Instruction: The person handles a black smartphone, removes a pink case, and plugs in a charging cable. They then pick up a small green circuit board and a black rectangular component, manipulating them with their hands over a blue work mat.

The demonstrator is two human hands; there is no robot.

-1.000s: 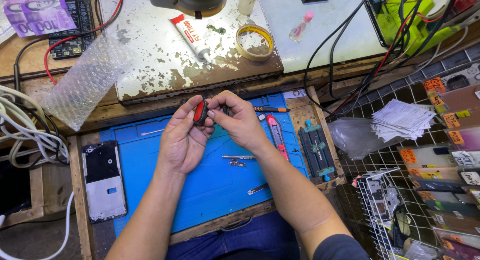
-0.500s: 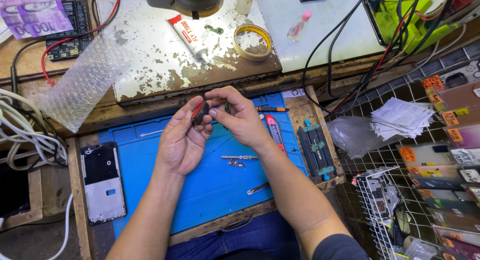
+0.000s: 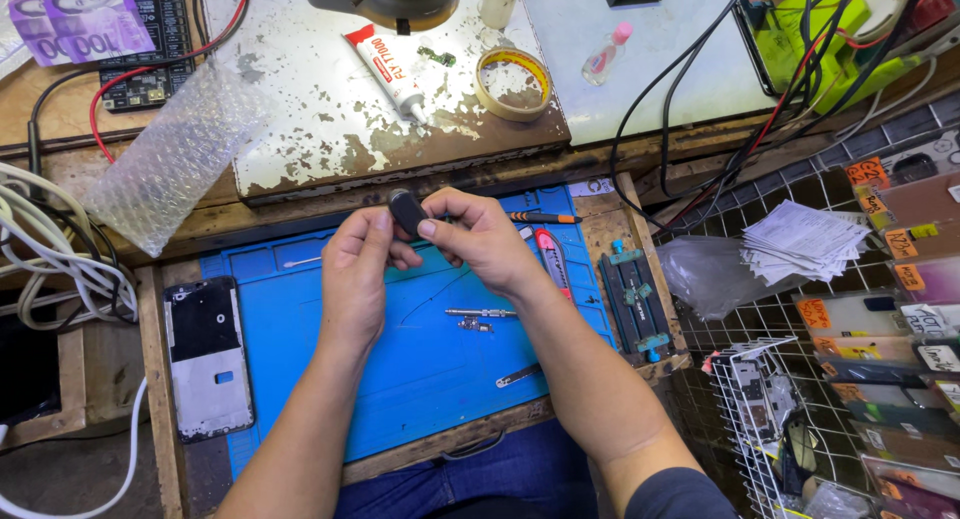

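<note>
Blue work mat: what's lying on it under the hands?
On the blue work mat, below the left hand and right hand holding a small black part, lie small metal pieces and a thin metal strip. Whatever sits directly beneath the hands and forearms is covered.

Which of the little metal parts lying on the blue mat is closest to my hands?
The slim metal strip with a small piece just below it, at mid-mat under your right hand. The other metal strip lies lower, near the blue mat's front edge.

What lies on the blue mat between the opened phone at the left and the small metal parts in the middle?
In the head view, only the left forearm crosses above that stretch; the blue mat between the phone and the metal parts is otherwise bare.
</note>
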